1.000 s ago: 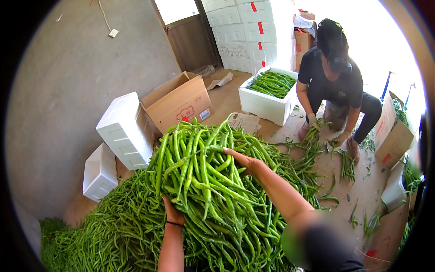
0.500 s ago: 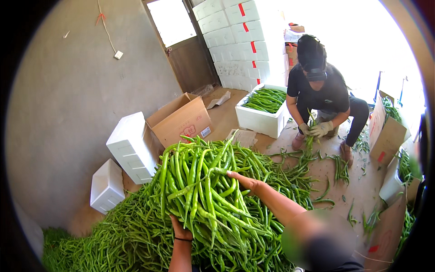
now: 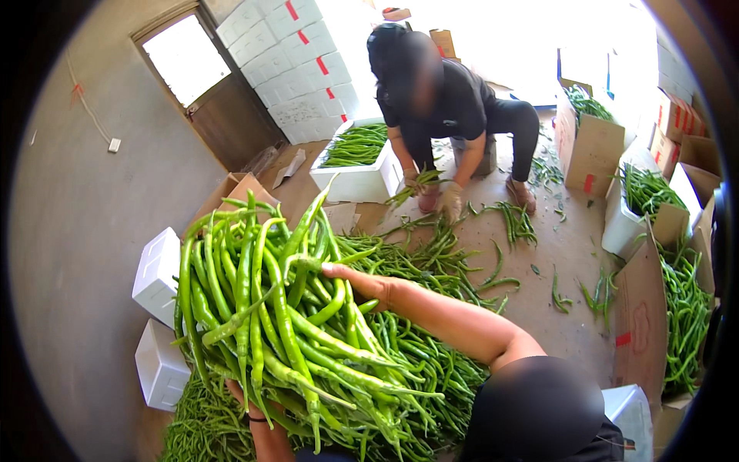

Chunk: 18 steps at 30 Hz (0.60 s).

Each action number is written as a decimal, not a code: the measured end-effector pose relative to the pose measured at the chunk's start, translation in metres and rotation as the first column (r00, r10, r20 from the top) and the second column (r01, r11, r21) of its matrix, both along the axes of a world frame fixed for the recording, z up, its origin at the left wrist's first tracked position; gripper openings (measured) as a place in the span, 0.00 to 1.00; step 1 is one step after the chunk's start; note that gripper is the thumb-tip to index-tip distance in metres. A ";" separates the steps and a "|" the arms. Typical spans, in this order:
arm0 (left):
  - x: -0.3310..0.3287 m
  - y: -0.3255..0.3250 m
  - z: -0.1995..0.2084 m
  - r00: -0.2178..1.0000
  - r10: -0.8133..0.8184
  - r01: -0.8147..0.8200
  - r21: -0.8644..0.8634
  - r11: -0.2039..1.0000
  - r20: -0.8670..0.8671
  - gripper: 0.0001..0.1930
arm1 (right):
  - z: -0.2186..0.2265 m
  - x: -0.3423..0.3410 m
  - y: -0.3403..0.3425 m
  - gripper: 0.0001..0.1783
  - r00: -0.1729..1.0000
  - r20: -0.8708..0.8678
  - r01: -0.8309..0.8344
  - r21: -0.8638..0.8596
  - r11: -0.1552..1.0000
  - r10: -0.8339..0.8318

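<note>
A large armful of long green chili peppers (image 3: 269,308) is held up between my two hands, above a big heap of the same peppers (image 3: 208,431). My right hand (image 3: 366,285) presses on the bundle's right side, thumb over the top, fingers partly hidden among the peppers. Under the lower left of the bundle, my left hand (image 3: 240,394) supports it, with its fingers mostly covered. A black band circles my left wrist. Several peppers dangle over the front of the bundle.
A co-worker (image 3: 443,100) in gloves crouches ahead, gripping some peppers. Beside them stands a white foam box (image 3: 362,177) of peppers. Filled cartons (image 3: 643,316) line the right. White foam boxes (image 3: 162,366) stand at left; stacked ones (image 3: 296,69) rise near the door (image 3: 231,115).
The view has turned right, and the bundle looks larger and nearer, still between both my hands. The co-worker leans lower, hands moved apart, one reaching toward the peppers on the floor.
</note>
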State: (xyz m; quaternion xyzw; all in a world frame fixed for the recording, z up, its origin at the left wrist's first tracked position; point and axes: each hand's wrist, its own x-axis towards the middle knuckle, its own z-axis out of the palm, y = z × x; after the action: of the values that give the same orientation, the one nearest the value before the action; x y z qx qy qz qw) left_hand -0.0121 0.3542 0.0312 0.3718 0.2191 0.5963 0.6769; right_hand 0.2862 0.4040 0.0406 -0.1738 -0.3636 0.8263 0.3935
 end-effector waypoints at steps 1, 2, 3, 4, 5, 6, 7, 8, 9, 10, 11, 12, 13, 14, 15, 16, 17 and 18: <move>0.014 0.003 0.004 1.000 -0.003 0.003 -0.009 1.000 -0.018 0.33 | -0.002 0.013 -0.005 0.43 0.999 -0.024 0.043 0.018 0.999 -0.043; 0.035 0.005 0.008 0.999 -0.030 0.030 -0.015 0.999 -0.010 0.32 | -0.006 0.031 -0.009 0.42 0.997 -0.038 0.072 0.036 0.997 -0.070; 0.053 0.004 0.012 0.999 -0.047 0.047 -0.026 0.999 -0.007 0.31 | 0.002 0.046 -0.023 0.41 0.991 -0.081 0.107 0.035 0.994 -0.104; 0.068 0.007 0.013 0.997 -0.072 0.071 -0.038 0.997 -0.018 0.31 | 0.005 0.065 -0.033 0.40 0.988 -0.081 0.131 0.035 0.991 -0.128; 0.084 0.008 0.011 0.996 -0.090 0.090 0.000 0.996 -0.030 0.32 | 0.008 0.086 -0.041 0.40 0.985 -0.081 0.156 0.040 0.987 -0.153; 0.102 0.012 0.008 0.993 -0.114 0.116 0.036 0.993 -0.040 0.32 | 0.007 0.109 -0.050 0.39 0.977 -0.104 0.189 0.026 0.982 -0.185; 0.121 0.015 0.005 0.989 -0.139 0.142 0.070 0.987 -0.050 0.32 | 0.004 0.132 -0.056 0.39 0.966 -0.122 0.232 0.004 0.973 -0.230; 0.137 0.025 -0.003 0.986 -0.166 0.166 0.040 0.985 -0.017 0.31 | 0.003 0.153 -0.065 0.39 0.955 -0.132 0.268 -0.001 0.963 -0.266; 0.161 0.032 -0.004 0.979 -0.201 0.201 0.004 0.980 0.021 0.30 | 0.001 0.177 -0.076 0.39 0.940 -0.137 0.313 -0.012 0.950 -0.311; 0.188 0.028 -0.007 0.954 -0.301 0.301 -0.014 0.954 0.017 0.30 | -0.002 0.200 -0.086 0.39 0.924 -0.131 0.359 -0.015 0.933 -0.358; 0.207 0.030 -0.009 0.933 -0.356 0.358 -0.069 0.931 0.041 0.30 | -0.007 0.219 -0.093 0.39 0.911 -0.134 0.390 -0.020 0.921 -0.389; 0.235 0.028 -0.009 0.902 -0.430 0.431 -0.078 0.899 0.035 0.31 | -0.017 0.243 -0.101 0.38 0.890 -0.112 0.437 -0.065 0.897 -0.442; 0.263 0.026 -0.008 0.866 -0.500 0.500 -0.089 0.861 0.029 0.31 | -0.023 0.271 -0.110 0.37 0.890 -0.106 0.434 -0.099 0.895 -0.443; 0.294 0.025 -0.008 0.844 -0.536 0.536 -0.089 0.840 0.021 0.31 | -0.033 0.299 -0.118 0.35 0.880 -0.111 0.450 -0.117 0.885 -0.462; 0.322 0.022 -0.011 0.821 -0.570 0.569 -0.091 0.817 0.013 0.31 | -0.046 0.324 -0.125 0.33 0.870 -0.116 0.465 -0.134 0.875 -0.480; 0.341 0.029 -0.022 0.826 -0.564 0.561 -0.114 0.820 0.007 0.30 | -0.054 0.340 -0.129 0.35 0.836 -0.110 0.524 -0.129 0.842 -0.537; 0.363 0.033 -0.039 0.841 -0.540 0.535 -0.168 0.828 0.017 0.30 | -0.063 0.356 -0.133 0.36 0.795 -0.091 0.587 -0.131 0.799 -0.600; 0.384 0.035 -0.053 0.819 -0.572 0.570 -0.148 0.808 0.032 0.29 | -0.069 0.372 -0.138 0.35 0.778 -0.094 0.607 -0.143 0.782 -0.622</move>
State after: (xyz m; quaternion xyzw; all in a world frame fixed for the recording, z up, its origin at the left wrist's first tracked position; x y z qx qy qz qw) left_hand 0.3719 0.3895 -0.0214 0.3724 0.1467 0.3443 0.8493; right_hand 0.6583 0.2663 -0.0284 -0.2467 -0.2155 0.6803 0.6557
